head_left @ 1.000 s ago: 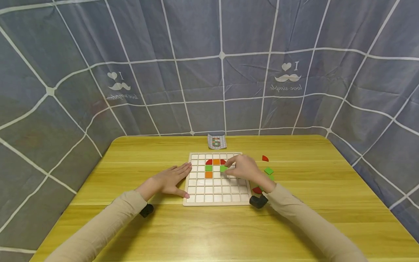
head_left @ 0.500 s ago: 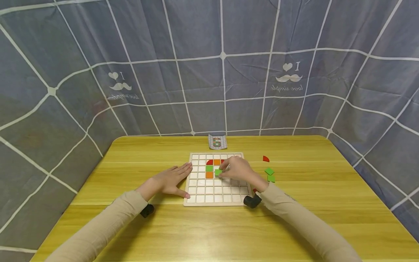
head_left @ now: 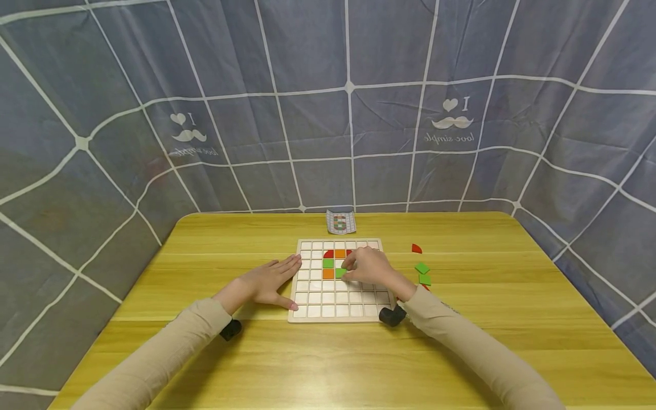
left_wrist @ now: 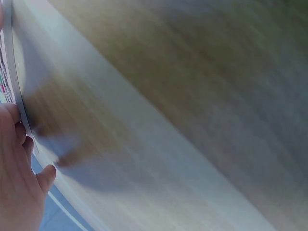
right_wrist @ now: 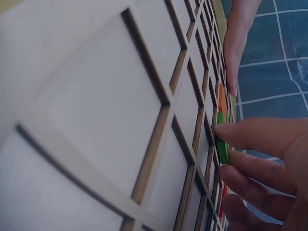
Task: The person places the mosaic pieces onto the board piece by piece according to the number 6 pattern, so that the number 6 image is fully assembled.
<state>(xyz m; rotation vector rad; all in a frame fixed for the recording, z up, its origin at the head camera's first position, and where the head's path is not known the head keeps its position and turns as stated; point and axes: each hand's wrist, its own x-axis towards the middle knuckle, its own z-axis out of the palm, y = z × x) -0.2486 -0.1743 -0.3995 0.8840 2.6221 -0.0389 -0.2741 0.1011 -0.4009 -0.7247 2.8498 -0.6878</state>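
A pale wooden grid board (head_left: 314, 312) lies on the table. My right hand (head_left: 373, 266) pinches a green square tile (head_left: 340, 274) between thumb and finger, low over a cell beside an orange tile (head_left: 328, 274). The right wrist view shows the thumb on one edge of that green tile (right_wrist: 222, 139). Above the orange tile sits another green tile (head_left: 328, 263). A rounded red piece (head_left: 329, 254) and a second orange tile (head_left: 340, 254) form the row behind; the red piece on their right is partly covered by my fingers. My left hand (head_left: 270, 281) rests spread at the board's left edge.
A small printed card (head_left: 340, 222) with a coloured grid pattern lies behind the board. To its right are a loose red quarter piece (head_left: 417, 249) and two green tiles (head_left: 423, 269); more red shows beside my right sleeve (head_left: 461, 330). A grey checked curtain (head_left: 318, 182) surrounds the table.
My right hand has moved left and slightly nearer with the green tile, which came down to the cell right of the orange one. The left hand stays in place.
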